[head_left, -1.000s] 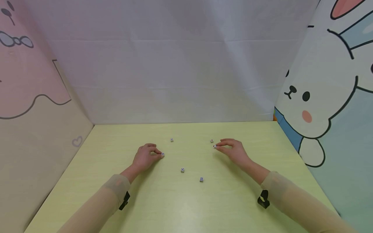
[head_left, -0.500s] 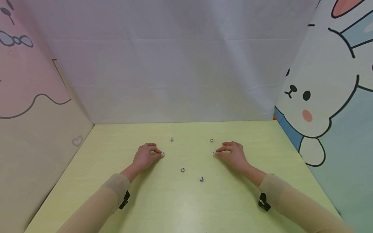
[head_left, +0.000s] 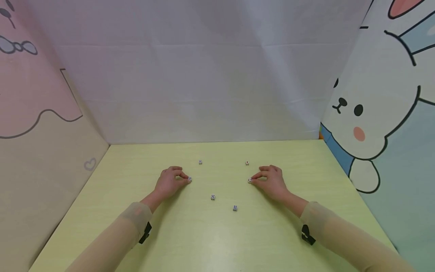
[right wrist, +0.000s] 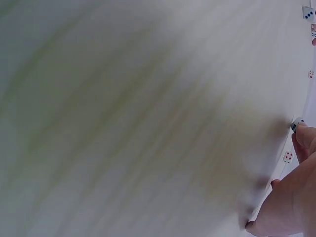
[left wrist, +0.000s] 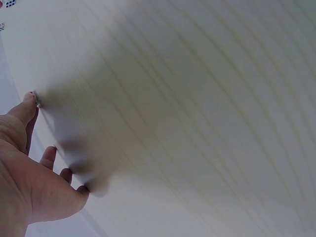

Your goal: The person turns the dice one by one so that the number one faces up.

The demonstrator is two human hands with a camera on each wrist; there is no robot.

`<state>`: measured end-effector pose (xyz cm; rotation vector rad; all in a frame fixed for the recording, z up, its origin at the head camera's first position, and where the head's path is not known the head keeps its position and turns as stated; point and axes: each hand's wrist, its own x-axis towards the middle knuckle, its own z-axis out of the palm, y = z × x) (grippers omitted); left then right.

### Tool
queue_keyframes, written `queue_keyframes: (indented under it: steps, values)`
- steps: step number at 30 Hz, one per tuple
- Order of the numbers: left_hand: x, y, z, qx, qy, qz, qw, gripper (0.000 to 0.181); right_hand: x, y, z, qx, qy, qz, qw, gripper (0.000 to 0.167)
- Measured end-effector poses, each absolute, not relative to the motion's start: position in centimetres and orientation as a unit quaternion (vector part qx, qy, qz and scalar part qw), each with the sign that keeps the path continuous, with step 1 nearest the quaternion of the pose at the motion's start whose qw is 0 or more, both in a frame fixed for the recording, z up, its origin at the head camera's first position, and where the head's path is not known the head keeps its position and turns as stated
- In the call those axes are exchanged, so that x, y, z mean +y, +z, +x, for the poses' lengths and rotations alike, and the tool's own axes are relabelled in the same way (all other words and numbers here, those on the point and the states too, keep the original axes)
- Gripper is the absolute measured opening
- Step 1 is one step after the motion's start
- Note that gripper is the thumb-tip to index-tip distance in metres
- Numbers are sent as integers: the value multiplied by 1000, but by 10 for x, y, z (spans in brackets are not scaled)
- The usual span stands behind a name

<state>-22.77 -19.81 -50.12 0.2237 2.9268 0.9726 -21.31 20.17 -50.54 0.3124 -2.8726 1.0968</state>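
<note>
My left hand (head_left: pixel 168 184) pinches a small white die (head_left: pixel 190 179) between thumb and finger, low over the left half of the table. That die (left wrist: pixel 34 98) is mostly covered by the fingertips in the left wrist view. On the right side, my right hand (head_left: pixel 273 183) pinches another white die (head_left: pixel 249 180), whose dark pips (right wrist: pixel 296 124) show past the thumb in the right wrist view. Just beyond the right hand lies a die with a red pip on top (head_left: pixel 247 163). Whether either held die touches the table, I cannot tell.
More dice lie loose on the pale yellow table (head_left: pixel 217 241): one at the back left (head_left: pixel 200 162), one near the middle (head_left: pixel 213 197), one closer in front (head_left: pixel 235 208). A white cloth wall (head_left: pixel 210 94) borders the back, and printed panels flank both sides.
My right hand has drawn back toward me with its die, away from the die at the back right. The left hand has stayed in place with its die.
</note>
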Motion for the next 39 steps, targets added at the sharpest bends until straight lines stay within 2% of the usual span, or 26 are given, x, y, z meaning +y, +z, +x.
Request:
queue_keyframes:
  steps: [11, 23, 39]
  values:
    - [-198, -501, -229, 946, 317, 71, 24, 11, 207, -504, -211, -935, 338, 105, 23, 11]
    - [-199, -497, -230, 948, 306, 77, 24, 12, 210, -501, -208, -933, 332, 134, 45, 6]
    - [-199, -498, -231, 949, 308, 70, 27, 12, 215, -492, -213, -937, 314, 149, 35, 15]
